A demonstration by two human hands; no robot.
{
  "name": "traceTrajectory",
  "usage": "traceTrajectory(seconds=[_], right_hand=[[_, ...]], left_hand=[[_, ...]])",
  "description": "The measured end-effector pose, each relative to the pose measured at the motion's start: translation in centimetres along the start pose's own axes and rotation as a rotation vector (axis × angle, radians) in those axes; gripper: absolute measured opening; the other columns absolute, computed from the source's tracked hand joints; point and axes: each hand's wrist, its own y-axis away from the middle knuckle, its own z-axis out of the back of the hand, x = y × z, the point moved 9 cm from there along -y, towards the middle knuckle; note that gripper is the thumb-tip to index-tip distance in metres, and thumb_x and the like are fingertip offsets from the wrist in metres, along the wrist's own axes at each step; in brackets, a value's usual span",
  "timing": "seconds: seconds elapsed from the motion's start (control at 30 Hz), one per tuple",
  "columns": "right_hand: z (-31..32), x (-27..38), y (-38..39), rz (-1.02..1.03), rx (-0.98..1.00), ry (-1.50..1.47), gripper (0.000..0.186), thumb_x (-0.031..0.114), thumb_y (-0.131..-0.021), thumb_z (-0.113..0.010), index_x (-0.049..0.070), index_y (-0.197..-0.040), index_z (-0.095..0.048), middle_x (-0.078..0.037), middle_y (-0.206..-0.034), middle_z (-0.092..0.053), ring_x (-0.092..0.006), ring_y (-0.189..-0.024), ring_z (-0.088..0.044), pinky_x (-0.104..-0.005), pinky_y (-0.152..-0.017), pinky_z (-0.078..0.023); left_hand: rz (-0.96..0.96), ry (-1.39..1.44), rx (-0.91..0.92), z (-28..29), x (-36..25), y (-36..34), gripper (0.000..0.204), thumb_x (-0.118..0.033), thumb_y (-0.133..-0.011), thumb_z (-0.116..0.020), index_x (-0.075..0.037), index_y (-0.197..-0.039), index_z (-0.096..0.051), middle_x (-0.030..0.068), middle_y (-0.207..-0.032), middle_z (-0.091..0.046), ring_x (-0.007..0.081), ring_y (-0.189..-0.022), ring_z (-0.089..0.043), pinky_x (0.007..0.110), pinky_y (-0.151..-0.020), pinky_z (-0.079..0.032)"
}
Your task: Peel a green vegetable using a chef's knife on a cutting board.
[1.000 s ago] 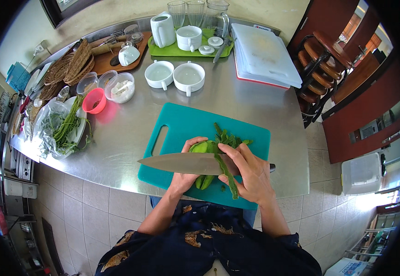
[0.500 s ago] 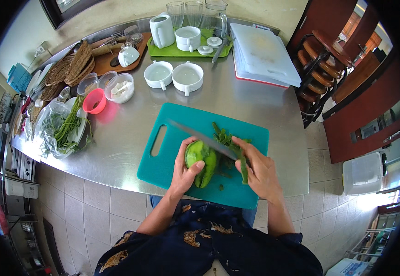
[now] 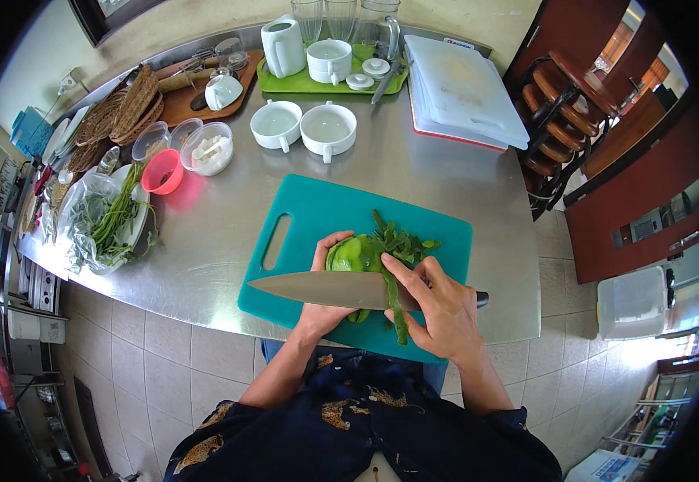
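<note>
On the teal cutting board (image 3: 325,202), my left hand (image 3: 322,316) is wrapped round a bright green, partly peeled fruit that looks like a chayote (image 3: 353,251). My right hand (image 3: 448,315) grips a large chef's knife (image 3: 317,288) by its black handle. The wide blade lies flat-on across the chayote's near side, tip to the left, and hides part of it and of my left fingers. A long strip of green peel (image 3: 397,309) hangs over the blade by my right fingers. Behind the chayote is a small heap of dark green peelings (image 3: 406,243).
Two white cups (image 3: 328,131) stand beyond the board on the steel table (image 3: 205,281). Leafy stalks (image 3: 116,217), a pink bowl (image 3: 162,172) and clear tubs (image 3: 207,149) are at left. White cutting boards (image 3: 466,92) are stacked far right; a green tray (image 3: 285,86) holds crockery.
The knife has swung down toward me, from pointing up and left to lying nearly level across the chayote. My right hand has turned with it, and the peel strip now hangs further left.
</note>
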Motion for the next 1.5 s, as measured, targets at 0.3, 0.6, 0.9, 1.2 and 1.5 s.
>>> traceTrajectory(seconds=[0.3, 0.6, 0.9, 1.2, 1.5], right_hand=[[-0.6, -0.1, -0.1, 0.001, 0.045, -0.064, 0.077, 0.022, -0.074, -0.081, 0.019, -0.146, -0.054, -0.005, -0.085, -0.05, -0.0199, -0.066, -0.057, -0.0331, -0.056, -0.048], [-1.2, -0.3, -0.4, -0.006, -0.054, 0.028, 0.073, 0.028, -0.077, -0.08, 0.023, -0.144, -0.054, -0.006, -0.093, -0.052, -0.0203, -0.072, -0.063, -0.0348, -0.054, -0.05], [-1.6, -0.1, -0.7, -0.033, -0.066, 0.072, 0.07, 0.028, -0.074, -0.082, 0.021, -0.139, -0.056, -0.008, -0.099, -0.055, -0.0236, -0.081, -0.066, -0.0362, -0.059, -0.053], [-1.4, -0.4, -0.9, -0.008, -0.11, 0.058, 0.07, 0.027, -0.071, -0.082, 0.02, -0.136, -0.058, -0.008, -0.099, -0.055, -0.0236, -0.084, -0.066, -0.0362, -0.061, -0.053], [-1.2, -0.7, -1.2, -0.04, -0.081, 0.021, 0.068, 0.03, -0.074, -0.08, 0.019, -0.137, -0.058, -0.006, -0.098, -0.056, -0.0215, -0.082, -0.066, -0.0353, -0.06, -0.053]], left_hand=[[0.027, -0.031, 0.0, 0.1, 0.2, 0.2, 0.088, -0.026, -0.069, -0.088, -0.003, -0.141, -0.041, 0.0109, -0.133, -0.052, 0.0201, -0.121, -0.056, 0.036, -0.104, -0.046], [-0.049, -0.153, -0.016, -0.2, -0.4, 0.1, 0.086, -0.02, -0.07, -0.087, -0.002, -0.14, -0.04, 0.0114, -0.125, -0.056, 0.0194, -0.11, -0.059, 0.035, -0.097, -0.05], [-0.085, -0.163, -0.049, 0.0, -0.4, 0.1, 0.086, -0.016, -0.068, -0.088, -0.001, -0.14, -0.042, 0.0115, -0.125, -0.056, 0.0201, -0.106, -0.06, 0.036, -0.094, -0.051], [-0.081, -0.126, -0.044, -0.1, -0.2, 0.3, 0.086, -0.015, -0.067, -0.086, 0.0, -0.14, -0.042, 0.013, -0.133, -0.05, 0.0222, -0.111, -0.058, 0.037, -0.095, -0.05], [-0.089, -0.173, -0.037, -0.3, -0.2, 0.4, 0.089, -0.02, -0.065, -0.086, 0.002, -0.14, -0.042, 0.0158, -0.134, -0.049, 0.0262, -0.116, -0.056, 0.041, -0.098, -0.049]])
